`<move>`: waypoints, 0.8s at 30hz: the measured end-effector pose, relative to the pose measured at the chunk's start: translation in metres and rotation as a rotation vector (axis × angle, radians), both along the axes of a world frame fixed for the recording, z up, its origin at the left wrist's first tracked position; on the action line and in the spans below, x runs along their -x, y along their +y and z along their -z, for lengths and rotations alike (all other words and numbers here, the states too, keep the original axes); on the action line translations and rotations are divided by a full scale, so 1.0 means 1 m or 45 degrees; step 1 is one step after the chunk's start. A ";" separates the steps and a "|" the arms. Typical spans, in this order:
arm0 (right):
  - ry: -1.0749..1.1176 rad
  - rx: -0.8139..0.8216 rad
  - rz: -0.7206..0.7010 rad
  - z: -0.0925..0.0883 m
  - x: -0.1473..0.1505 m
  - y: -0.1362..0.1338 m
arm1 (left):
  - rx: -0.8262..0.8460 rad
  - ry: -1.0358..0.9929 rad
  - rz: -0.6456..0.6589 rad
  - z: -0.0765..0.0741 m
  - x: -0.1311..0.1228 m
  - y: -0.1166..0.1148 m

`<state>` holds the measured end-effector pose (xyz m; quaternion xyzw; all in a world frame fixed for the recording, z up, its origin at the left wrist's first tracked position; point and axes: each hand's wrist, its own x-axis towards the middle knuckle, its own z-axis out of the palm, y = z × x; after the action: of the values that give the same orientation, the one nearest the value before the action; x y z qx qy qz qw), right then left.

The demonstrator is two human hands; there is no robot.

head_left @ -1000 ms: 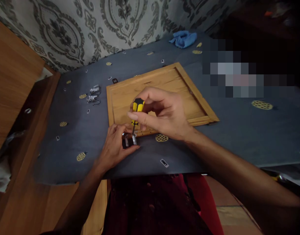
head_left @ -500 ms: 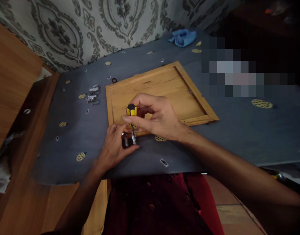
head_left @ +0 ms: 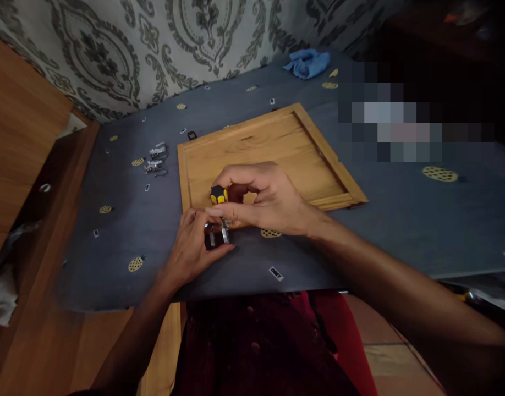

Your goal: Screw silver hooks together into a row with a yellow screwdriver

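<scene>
My right hand (head_left: 269, 198) pinches a yellow-and-black screwdriver (head_left: 218, 194) between thumb and fingers. The handle's end faces me, and the shaft is mostly hidden behind my thumb. Just below it, my left hand (head_left: 190, 242) steadies a shiny metal cabinet hinge (head_left: 225, 232) at the near edge of a wooden cabinet door (head_left: 273, 146), close to its left corner. Thumb and forefinger sit on either side of the hinge. Where the screwdriver's tip meets the hinge cannot be seen. The framed door lies flat on the table under both hands.
Several loose metal hinges (head_left: 155, 159) lie left of the door on the dark blue patterned tablecloth (head_left: 124, 231). A crumpled blue cloth (head_left: 307, 64) rests at the back by the patterned curtain (head_left: 112, 49). Wooden furniture (head_left: 25, 137) stands along the left side. The upper right is pixelated.
The screwdriver has tipped, so its handle end sits lower and turns toward me while its shaft is now covered. My right hand has shifted slightly down; the left hand stays in place.
</scene>
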<state>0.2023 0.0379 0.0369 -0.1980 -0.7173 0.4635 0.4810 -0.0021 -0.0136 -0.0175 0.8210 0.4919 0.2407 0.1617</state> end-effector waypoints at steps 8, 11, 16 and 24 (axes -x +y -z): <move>0.097 0.048 0.341 -0.004 0.005 -0.006 | -0.001 -0.013 0.037 -0.005 -0.002 0.000; 0.075 0.015 0.325 -0.002 0.005 -0.005 | -0.012 -0.019 0.044 -0.005 -0.002 0.001; 0.033 -0.051 0.280 0.004 0.007 -0.002 | -0.025 -0.008 0.045 -0.003 -0.001 0.002; 0.028 -0.120 0.245 0.007 0.006 0.000 | -0.056 -0.029 0.049 -0.001 -0.001 0.002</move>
<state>0.1959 0.0379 0.0296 -0.2380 -0.7108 0.3831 0.5398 -0.0016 -0.0117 -0.0165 0.8307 0.4689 0.2576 0.1539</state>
